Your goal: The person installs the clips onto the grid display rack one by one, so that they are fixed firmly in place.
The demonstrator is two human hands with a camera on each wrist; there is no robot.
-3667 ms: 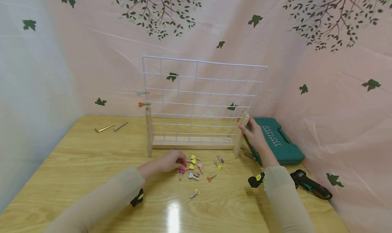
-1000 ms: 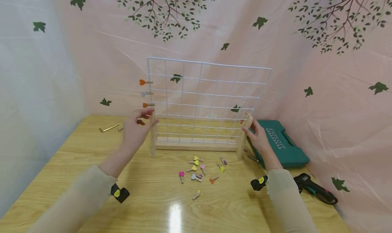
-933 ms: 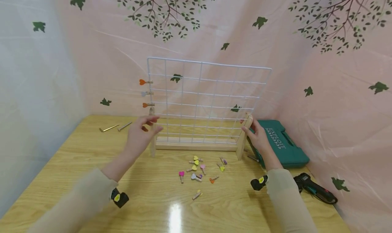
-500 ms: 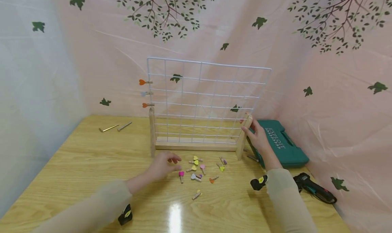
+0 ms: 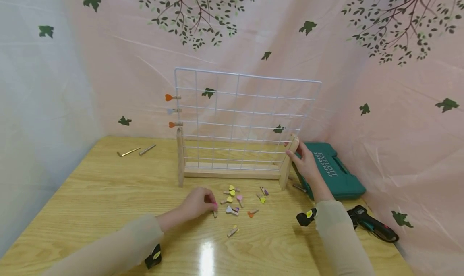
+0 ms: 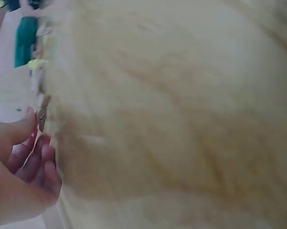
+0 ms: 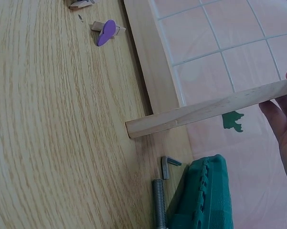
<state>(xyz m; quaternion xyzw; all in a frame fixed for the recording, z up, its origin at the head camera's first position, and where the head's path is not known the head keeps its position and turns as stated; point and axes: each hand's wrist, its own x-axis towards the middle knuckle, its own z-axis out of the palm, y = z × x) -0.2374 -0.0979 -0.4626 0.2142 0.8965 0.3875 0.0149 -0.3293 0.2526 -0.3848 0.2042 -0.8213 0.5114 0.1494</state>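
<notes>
My left hand pinches a pink heart clothespin low over the table; in the left wrist view the clothespin shows between thumb and fingers. My right hand grips the right wooden post of a stand that holds a white wire grid. Two orange heart clothespins and a pale blue one are clipped to the grid's left edge. Several loose heart clothespins, among them a white one, an orange one and a yellow one, lie in front of the stand.
A green tool case lies behind the right hand, with a bolt and a hex key beside it. A black power tool rests at the right edge. Two metal rods, one a bolt, lie at the back left.
The left hand has come down from the left post to the loose clothespins and now pinches the pink one. An upper orange clothespin was added to the grid's left edge. The right hand stays put.
</notes>
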